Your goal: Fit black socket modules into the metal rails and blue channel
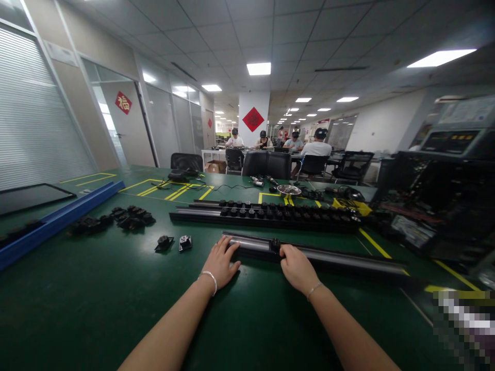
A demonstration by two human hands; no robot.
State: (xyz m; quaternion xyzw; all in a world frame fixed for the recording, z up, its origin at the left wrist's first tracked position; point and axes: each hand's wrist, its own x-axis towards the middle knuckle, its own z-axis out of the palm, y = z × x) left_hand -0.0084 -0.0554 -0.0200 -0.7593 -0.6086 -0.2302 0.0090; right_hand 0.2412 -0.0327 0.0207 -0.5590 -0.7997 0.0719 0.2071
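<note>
A long black rail with a silvery inner channel [328,256] lies across the green table in front of me. My left hand [221,262] rests on its left end, fingers stretched out and thumb apart. On the rail, left of the middle, sits a small black block-shaped part [275,244]. The fingers of my right hand [297,267] are curled closed against this part's right side; my fingertips are partly hidden. Left of the rail, two loose parts stand apart on the table: a black one [164,242] and one with a whitish top [185,242].
Behind lie more rails [201,212] carrying rows of black parts. A pile of black parts [133,217] and a blue channel [81,219] are at left. Farther back are a metal dish [289,190] and cables. Electronic equipment [448,139] stands at right. Several people sit beyond the table.
</note>
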